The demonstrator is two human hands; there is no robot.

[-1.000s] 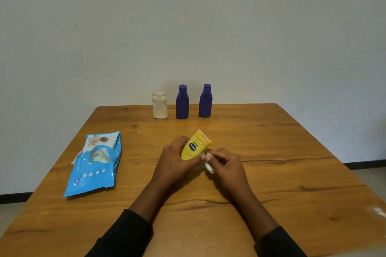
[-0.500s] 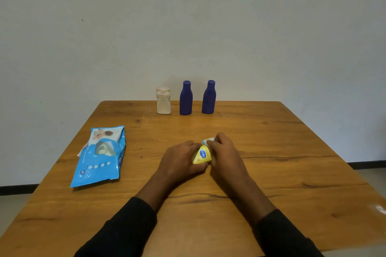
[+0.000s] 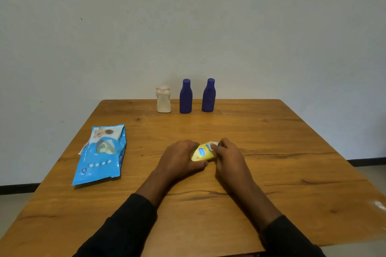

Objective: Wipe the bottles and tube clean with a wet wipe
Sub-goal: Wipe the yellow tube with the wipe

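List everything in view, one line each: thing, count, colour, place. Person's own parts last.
table: 1, brown wood, under everything
cream bottle: 1, off-white, far edge, row's left end
blue bottles: 2, dark blue, far edge, right of cream bottle
wet wipes pack: 1, light blue, flat on table's left
tube: 1, yellow, mid-table, between the hands
wet wipe: 1, white, against the tube's far end
wall: 1, white, behind table
sleeves: 2, black, near edge
left hand: 1, grips the tube
right hand: 1, pinches the wet wipe

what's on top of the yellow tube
A white wet wipe lies over the far end of the yellow tube, pinched by the right hand. The left hand grips the tube's left side. Its underside and most of the wipe are hidden by the hands.
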